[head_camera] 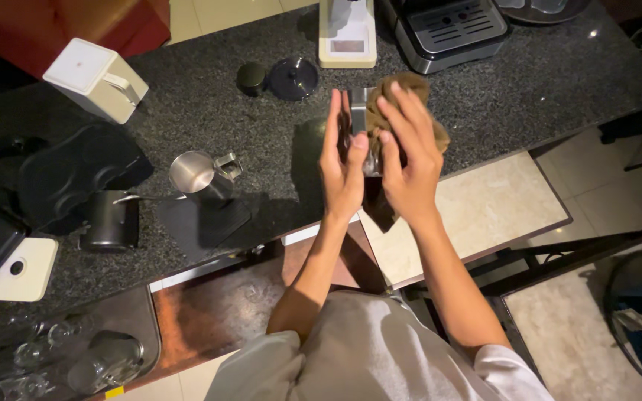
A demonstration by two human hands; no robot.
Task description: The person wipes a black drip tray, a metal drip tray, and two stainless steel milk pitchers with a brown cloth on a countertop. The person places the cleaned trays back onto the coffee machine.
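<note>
Brown cloth [410, 104] pressed by right hand [409, 160]; left hand [342, 160] grips what looks like a metal part [358, 111].

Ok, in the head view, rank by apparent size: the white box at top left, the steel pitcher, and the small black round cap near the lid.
1. White box, largest.
2. Steel pitcher, clearly smaller.
3. Small black cap, smallest.
All three sit on the same dark counter, so the camera's nearness hardly skews the order.

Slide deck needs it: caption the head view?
Left hand steadies a metal piece while right hand presses a brown cloth on it.
</note>
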